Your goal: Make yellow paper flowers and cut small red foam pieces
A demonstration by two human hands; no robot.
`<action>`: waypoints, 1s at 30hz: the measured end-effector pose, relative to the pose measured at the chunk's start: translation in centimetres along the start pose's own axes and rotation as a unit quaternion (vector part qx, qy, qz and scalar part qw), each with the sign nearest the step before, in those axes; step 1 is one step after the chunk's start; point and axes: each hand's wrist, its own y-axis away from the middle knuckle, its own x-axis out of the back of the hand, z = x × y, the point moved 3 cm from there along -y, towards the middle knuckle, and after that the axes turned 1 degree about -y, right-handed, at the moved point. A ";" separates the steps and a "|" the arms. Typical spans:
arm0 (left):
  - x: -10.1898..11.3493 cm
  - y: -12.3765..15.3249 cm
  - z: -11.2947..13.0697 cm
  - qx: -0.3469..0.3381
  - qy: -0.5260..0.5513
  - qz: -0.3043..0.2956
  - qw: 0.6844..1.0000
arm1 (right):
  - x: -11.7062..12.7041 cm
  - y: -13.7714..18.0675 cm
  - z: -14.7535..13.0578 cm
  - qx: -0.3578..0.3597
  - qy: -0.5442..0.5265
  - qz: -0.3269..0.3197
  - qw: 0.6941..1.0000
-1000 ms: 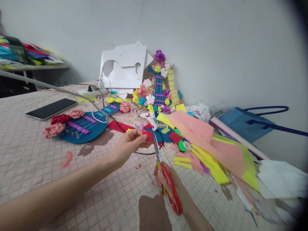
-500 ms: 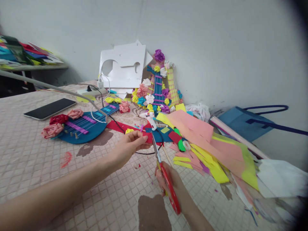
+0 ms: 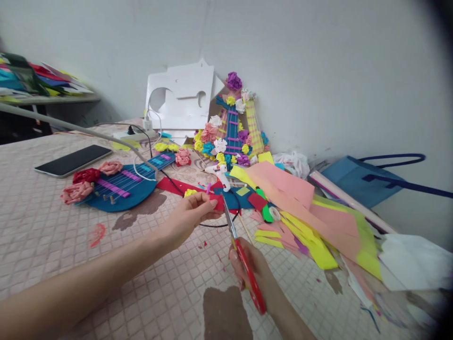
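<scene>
Seen from the head, the left hand (image 3: pixel 189 215) pinches a red scrap (image 3: pixel 216 202) between thumb and fingertips, just above the table (image 3: pixel 53 236). The right hand (image 3: pixel 255 273) is wrapped around the red handles of the scissors (image 3: pixel 242 255), whose blades, close together, meet the scrap's right edge. Crowding the far side are a glue gun (image 3: pixel 219 172), a black cable (image 3: pixel 212 225) looping under the scrap and a thin stick (image 3: pixel 247 230) just beside the blades. Loose paper sheets (image 3: pixel 300 196) spread to the right, and a blue guitar (image 3: pixel 129 186) and a phone (image 3: pixel 72 160) lie well to the left.
</scene>
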 end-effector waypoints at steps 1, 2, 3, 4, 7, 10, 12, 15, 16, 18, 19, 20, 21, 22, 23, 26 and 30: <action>0.0 0.0 0.0 0.000 0.001 0.000 1.000 | 0.0 0.0 -0.1 0.000 0.005 0.002 1.000; 0.0 0.0 0.0 0.000 0.001 0.000 1.000 | 0.0 0.0 -0.1 -0.001 0.009 0.002 1.000; 0.0 0.0 0.1 0.001 0.001 -0.001 1.000 | 0.0 0.0 -0.2 -0.002 0.010 0.002 1.000; 0.0 0.0 0.1 0.001 0.001 -0.001 1.000 | 0.0 0.1 -0.3 -0.001 0.010 0.002 1.000; 0.0 0.1 0.1 0.005 0.004 -0.002 1.000 | 0.0 0.1 -0.3 0.002 0.008 0.008 1.000; 0.1 0.0 0.1 0.008 0.016 -0.002 1.000 | 0.1 0.1 -0.3 -0.005 0.014 0.015 1.000; 0.1 -0.1 0.1 0.013 0.022 -0.003 1.000 | 0.1 0.1 -0.3 -0.010 0.019 0.015 1.000; 0.1 -0.1 0.1 0.019 0.024 -0.008 1.000 | 0.1 0.2 -0.4 -0.008 0.025 0.022 0.999; 0.1 -0.1 0.2 0.019 0.024 -0.010 0.999 | 0.1 0.2 -0.4 -0.008 0.026 0.024 0.999; 0.1 -0.1 0.2 0.018 0.026 -0.013 0.999 | 0.1 0.2 -0.4 -0.009 0.025 0.028 0.999; 0.0 -0.1 0.2 0.019 0.027 -0.014 0.999 | 0.1 0.1 -0.3 -0.010 0.024 0.027 0.999; 0.0 -0.1 0.3 0.020 0.027 -0.014 0.999 | 0.1 0.1 -0.3 -0.010 0.022 0.027 0.999; 0.0 -0.1 0.3 0.020 0.027 -0.013 0.999 | 0.0 0.1 -0.3 -0.010 0.021 0.027 0.999; 0.0 -0.1 0.3 0.021 0.027 -0.013 0.999 | 0.0 0.1 -0.2 -0.012 0.019 0.029 0.999; 0.0 -0.1 0.3 0.022 0.027 -0.012 0.999 | 0.0 0.1 -0.2 -0.015 0.018 0.030 0.999; -0.1 -0.1 0.5 0.022 0.032 -0.008 0.999 | 0.0 0.1 -0.2 -0.023 0.024 0.037 0.999; -0.1 -0.1 0.5 0.025 0.039 0.003 0.999 | -0.1 0.1 -0.2 -0.027 0.027 0.040 0.998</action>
